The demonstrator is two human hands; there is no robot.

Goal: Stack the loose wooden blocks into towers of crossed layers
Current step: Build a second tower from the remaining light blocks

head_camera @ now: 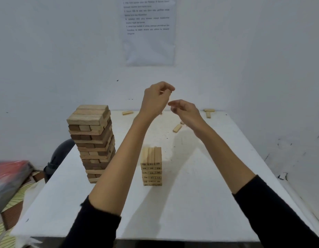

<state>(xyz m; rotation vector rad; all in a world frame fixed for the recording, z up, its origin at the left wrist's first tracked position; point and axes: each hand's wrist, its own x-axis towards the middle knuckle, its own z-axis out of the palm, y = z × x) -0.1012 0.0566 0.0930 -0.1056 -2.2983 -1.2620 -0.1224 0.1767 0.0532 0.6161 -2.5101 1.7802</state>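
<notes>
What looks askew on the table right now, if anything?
The tall tower on the left looks twisted: its top layers sit rotated and overhang the darker layers beneath. The small numbered tower looks square. A few loose blocks lie scattered near the far edge of the table.

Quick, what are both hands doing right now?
Left hand: pinches a wooden block, only a sliver showing.
Right hand: open, loosely curled, holding nothing.

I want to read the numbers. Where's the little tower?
In the head view, the little numbered tower stands near the middle of the table, just right of the tall tower.
</notes>
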